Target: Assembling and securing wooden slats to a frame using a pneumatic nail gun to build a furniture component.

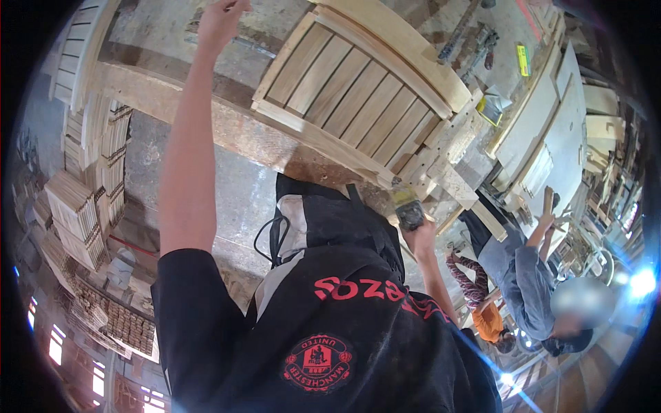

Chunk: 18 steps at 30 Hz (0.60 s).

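In my head view, I see the left hand (220, 29) at the top edge, left of centre; right of centre, the right hand (418, 238) holds a dark, blocky object (410, 215) below a slatted wooden panel (350, 89) on the table (237, 141).

Blue-white glare (643, 283) lower right; windows (56, 344) overexposed lower left; fisheye-bent edges, black corners.

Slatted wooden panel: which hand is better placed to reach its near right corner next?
Likely the right hand: it holds a dark object close to that corner of the panel; the left hand is farther off.
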### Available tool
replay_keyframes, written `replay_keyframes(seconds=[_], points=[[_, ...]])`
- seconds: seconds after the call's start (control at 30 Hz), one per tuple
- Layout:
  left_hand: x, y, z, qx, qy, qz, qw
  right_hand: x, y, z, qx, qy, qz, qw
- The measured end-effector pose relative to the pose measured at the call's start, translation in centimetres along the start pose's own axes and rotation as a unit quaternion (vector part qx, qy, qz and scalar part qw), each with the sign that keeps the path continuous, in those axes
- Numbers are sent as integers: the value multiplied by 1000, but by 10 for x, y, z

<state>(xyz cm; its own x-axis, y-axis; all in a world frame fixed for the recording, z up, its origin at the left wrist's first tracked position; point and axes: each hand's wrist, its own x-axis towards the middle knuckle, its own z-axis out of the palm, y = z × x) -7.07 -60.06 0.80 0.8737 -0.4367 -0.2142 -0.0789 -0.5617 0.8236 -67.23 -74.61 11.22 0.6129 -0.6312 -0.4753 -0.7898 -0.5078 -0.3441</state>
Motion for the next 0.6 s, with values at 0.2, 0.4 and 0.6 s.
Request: replay_keyframes(seconds=[0.2,0.4,0.6], points=[[-5,5,-8,0,-31,25,999,-4,-1,-2,135,31,88,986],[7,1,-3,79,-4,35,996,0,-3,9,325,73,213,919],[-1,6,-11,59,1,10,998,23,-9,-12,408,112,267,866]])
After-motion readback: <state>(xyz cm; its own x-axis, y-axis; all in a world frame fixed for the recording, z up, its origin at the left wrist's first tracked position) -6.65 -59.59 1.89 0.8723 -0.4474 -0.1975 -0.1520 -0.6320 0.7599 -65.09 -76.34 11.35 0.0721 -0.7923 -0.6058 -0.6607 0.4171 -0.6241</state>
